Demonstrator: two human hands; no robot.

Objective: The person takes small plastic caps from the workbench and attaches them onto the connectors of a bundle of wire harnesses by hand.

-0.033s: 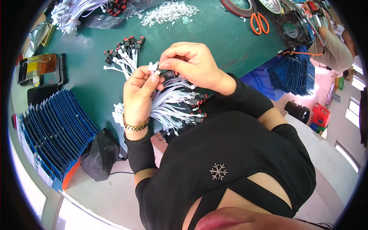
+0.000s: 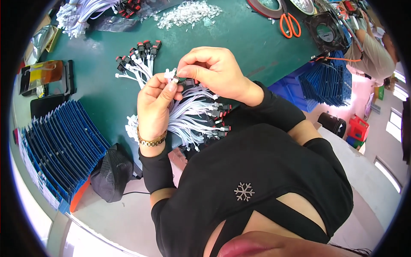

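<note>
A small white plug connector (image 2: 170, 73) is pinched between the thumb and fingers of my left hand (image 2: 153, 100), which wears a gold bracelet watch. My right hand (image 2: 218, 73) meets it there, thumb and index finger pressed together at the connector's edge. What those right fingertips grip is too small to make out. Under both hands lies a bundle of white cables (image 2: 184, 120), with black-and-red connectors (image 2: 222, 112) at its right end and white plugs at the left. Beyond my left hand, another bunch of cables (image 2: 143, 70) fans out on the green table (image 2: 98, 55).
Loose white connectors (image 2: 188, 15) lie heaped at the back. Orange-handled scissors (image 2: 290, 25), a tape roll (image 2: 267, 6) and a black fan (image 2: 326, 34) sit at back right. Blue racks (image 2: 64, 145) stand left; a blue crate (image 2: 295, 90) is at right. Another person (image 2: 372, 55) sits far right.
</note>
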